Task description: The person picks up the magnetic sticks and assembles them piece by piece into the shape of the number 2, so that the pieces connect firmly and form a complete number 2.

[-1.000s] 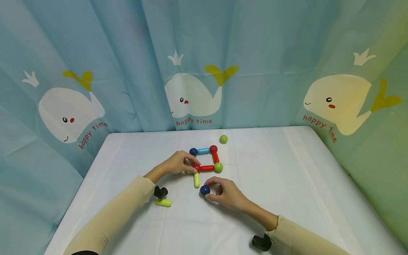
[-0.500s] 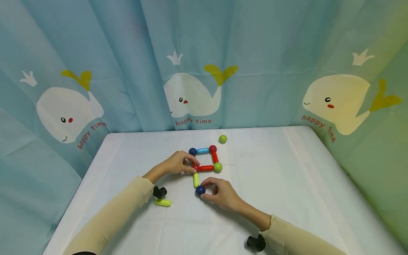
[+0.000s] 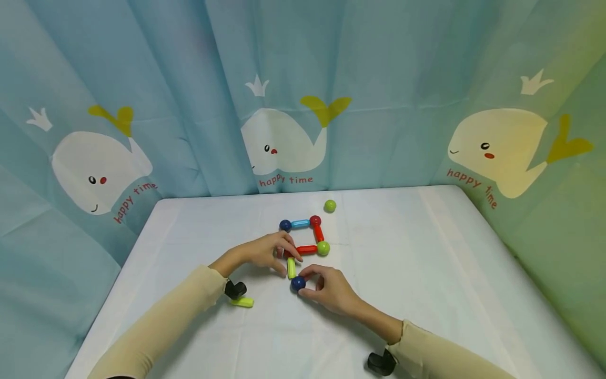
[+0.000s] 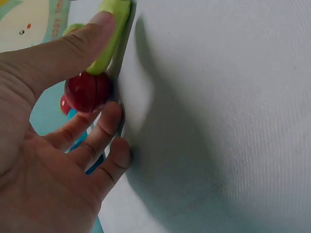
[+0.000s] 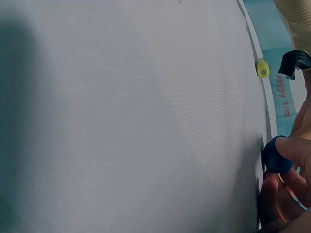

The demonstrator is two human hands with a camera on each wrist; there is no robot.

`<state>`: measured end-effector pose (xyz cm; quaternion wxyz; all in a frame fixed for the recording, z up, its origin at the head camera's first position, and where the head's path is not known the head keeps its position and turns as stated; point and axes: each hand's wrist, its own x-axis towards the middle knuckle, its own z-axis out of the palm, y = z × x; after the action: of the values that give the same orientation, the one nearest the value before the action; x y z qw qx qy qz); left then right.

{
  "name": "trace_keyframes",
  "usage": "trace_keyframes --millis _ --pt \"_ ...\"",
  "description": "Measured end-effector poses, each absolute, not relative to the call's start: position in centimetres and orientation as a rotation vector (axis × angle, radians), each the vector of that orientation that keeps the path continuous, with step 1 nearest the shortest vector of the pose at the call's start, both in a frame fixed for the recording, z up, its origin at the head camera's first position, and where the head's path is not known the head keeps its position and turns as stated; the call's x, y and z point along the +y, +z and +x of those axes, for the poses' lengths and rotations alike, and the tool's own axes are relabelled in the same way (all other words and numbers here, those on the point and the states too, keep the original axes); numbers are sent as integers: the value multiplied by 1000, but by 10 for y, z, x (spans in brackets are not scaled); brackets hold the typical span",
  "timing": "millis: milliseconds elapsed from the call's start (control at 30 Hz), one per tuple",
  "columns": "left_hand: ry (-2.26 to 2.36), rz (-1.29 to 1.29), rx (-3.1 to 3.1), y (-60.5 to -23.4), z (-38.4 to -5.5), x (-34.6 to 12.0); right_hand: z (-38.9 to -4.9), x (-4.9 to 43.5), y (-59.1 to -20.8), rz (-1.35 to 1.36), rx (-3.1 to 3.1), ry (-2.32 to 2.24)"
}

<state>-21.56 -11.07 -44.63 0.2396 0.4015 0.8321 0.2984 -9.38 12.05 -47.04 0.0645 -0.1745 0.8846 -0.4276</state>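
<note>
My left hand point(image 3: 266, 250) is over the near-left corner of a ball-and-rod frame, thumb and fingers spread apart. In the left wrist view its thumb lies against a yellow-green rod point(image 4: 109, 48), beside a red ball point(image 4: 87, 92). The fingers partly hide that ball in the head view. My right hand point(image 3: 335, 290) pinches a dark blue ball point(image 3: 298, 284) between thumb and fingertips, at the near end of the yellow-green rod point(image 3: 291, 267). Whether ball and rod touch is hard to tell. Red rods point(image 3: 307, 249), a light blue rod point(image 3: 300, 224) and more balls form the frame.
A loose green ball point(image 3: 330, 206) lies beyond the frame. Another yellow-green rod point(image 3: 243, 302) rests by the left wrist, partly behind its black camera point(image 3: 235, 289). The white table point(image 3: 402, 252) meets a whale-print curtain point(image 3: 388, 105) at its far edge.
My right hand has brought the dark blue ball left to the yellow-green rod's near end. My left hand has loosened from the red ball, its thumb moving nearer along the rod.
</note>
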Motion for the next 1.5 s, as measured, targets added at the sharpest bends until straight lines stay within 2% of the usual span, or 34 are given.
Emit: trace_keyframes --millis 933,1500 --pt "839 1174 2344 -459 -217 -106 -88 120 -476 -458 2702 -1341" --pt "864 1174 2279 -453 -219 -106 -86 108 -473 -418 2732 -1378"
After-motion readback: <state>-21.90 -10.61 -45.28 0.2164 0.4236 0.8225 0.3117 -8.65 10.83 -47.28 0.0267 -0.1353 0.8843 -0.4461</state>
